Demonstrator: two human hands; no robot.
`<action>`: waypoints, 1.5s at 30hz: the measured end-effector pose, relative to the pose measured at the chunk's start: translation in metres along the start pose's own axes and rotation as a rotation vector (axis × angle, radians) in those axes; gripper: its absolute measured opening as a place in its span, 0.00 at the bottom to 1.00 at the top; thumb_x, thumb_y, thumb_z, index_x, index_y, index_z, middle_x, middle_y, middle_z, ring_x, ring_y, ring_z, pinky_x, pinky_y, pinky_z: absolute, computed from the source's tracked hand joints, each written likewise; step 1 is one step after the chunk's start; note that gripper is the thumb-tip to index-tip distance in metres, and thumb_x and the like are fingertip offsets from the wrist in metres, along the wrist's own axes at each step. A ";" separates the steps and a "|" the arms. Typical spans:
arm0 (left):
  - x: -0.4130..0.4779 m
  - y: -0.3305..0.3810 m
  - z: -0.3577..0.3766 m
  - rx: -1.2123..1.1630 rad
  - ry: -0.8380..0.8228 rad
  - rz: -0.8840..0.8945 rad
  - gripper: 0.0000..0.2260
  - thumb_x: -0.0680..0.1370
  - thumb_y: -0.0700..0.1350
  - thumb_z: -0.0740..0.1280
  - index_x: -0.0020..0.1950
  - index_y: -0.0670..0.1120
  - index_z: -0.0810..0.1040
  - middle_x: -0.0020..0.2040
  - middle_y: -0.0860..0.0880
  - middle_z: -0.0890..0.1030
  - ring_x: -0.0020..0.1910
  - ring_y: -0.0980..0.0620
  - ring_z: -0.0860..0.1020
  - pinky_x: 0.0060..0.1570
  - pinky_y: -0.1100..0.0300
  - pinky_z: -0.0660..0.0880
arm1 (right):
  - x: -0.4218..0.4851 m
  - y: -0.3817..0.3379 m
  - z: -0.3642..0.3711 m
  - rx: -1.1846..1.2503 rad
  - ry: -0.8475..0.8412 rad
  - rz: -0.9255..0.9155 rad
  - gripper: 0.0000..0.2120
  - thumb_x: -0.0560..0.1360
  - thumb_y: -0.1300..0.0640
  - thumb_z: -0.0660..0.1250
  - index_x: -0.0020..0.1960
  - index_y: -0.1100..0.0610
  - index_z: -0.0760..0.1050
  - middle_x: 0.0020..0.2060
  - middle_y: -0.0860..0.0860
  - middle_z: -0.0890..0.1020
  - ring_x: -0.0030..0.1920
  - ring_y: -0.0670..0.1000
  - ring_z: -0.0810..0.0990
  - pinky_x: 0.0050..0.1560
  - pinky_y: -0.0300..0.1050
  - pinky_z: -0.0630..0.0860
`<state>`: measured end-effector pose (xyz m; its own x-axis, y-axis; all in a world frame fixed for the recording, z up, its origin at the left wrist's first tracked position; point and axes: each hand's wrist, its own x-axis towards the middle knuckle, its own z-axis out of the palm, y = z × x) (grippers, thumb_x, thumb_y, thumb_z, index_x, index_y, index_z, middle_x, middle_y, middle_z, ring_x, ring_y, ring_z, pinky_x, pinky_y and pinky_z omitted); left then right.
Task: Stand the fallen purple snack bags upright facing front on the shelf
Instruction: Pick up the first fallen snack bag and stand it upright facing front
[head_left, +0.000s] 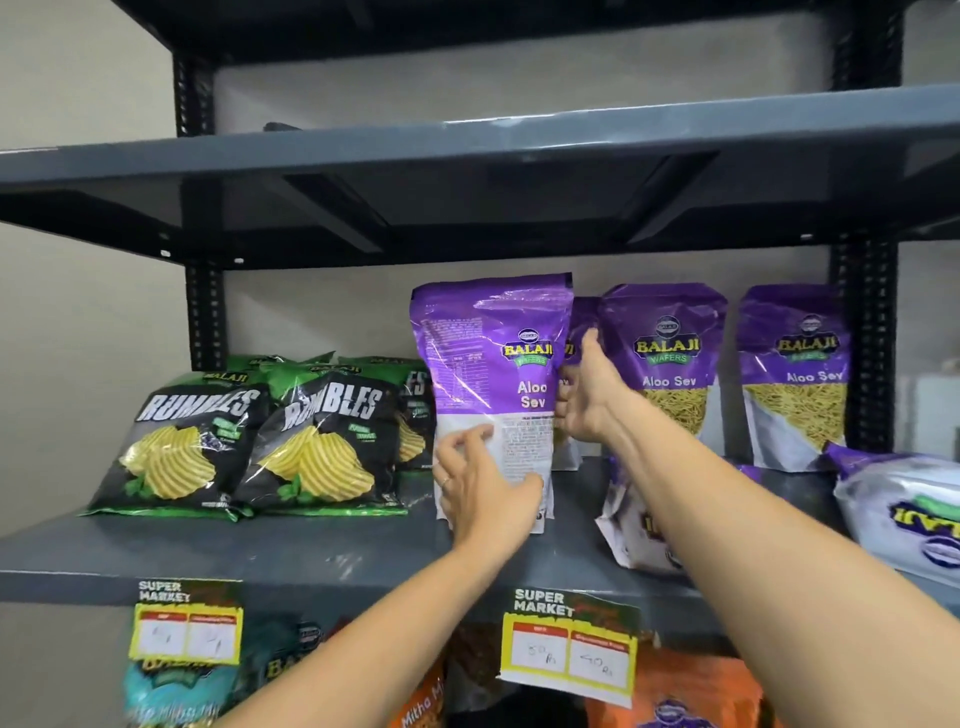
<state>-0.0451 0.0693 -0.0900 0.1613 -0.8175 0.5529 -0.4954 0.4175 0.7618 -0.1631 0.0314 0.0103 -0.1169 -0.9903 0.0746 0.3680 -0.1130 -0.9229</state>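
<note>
A purple Aloo Sev bag (488, 364) stands upright on the grey shelf (322, 556), turned so its back and side show. My left hand (483, 483) grips its lower white part. My right hand (587, 395) holds its right edge, thumb up. Behind the right hand another purple bag (582, 322) stands, mostly hidden. Two purple bags (670, 358) (795, 374) stand upright facing front at the right. A fallen purple bag (634, 525) lies on the shelf under my right forearm. Another fallen bag (904, 504) lies at the far right.
Black and green Rumbles chip bags (249, 447) lean at the left of the shelf. Price tags (571, 644) hang on the shelf's front edge. An upper shelf (467, 156) sits overhead. Orange and teal bags fill the shelf below.
</note>
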 end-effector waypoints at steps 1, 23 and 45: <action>0.001 0.001 0.001 0.008 -0.016 -0.016 0.29 0.70 0.47 0.71 0.68 0.51 0.64 0.67 0.49 0.59 0.68 0.47 0.59 0.65 0.53 0.63 | 0.006 0.002 -0.002 -0.011 -0.016 0.008 0.41 0.72 0.28 0.43 0.62 0.59 0.74 0.56 0.59 0.82 0.50 0.58 0.82 0.42 0.48 0.77; 0.073 -0.047 -0.015 -0.664 -0.527 -0.195 0.27 0.72 0.33 0.71 0.69 0.39 0.69 0.49 0.49 0.85 0.45 0.55 0.83 0.47 0.65 0.79 | 0.008 -0.003 -0.013 -0.658 -0.116 0.042 0.17 0.64 0.52 0.78 0.48 0.57 0.78 0.37 0.53 0.81 0.37 0.51 0.79 0.43 0.46 0.76; 0.079 -0.070 -0.014 -0.518 -0.519 -0.104 0.58 0.43 0.61 0.83 0.69 0.47 0.63 0.64 0.47 0.79 0.63 0.49 0.77 0.68 0.50 0.71 | -0.001 -0.012 -0.022 -0.543 -0.243 -0.095 0.27 0.60 0.48 0.79 0.54 0.52 0.73 0.26 0.45 0.81 0.25 0.44 0.77 0.37 0.45 0.72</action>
<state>0.0139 -0.0190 -0.0945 -0.3030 -0.8916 0.3365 -0.0125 0.3567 0.9341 -0.1875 0.0351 0.0135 0.1118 -0.9752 0.1910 -0.1647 -0.2077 -0.9642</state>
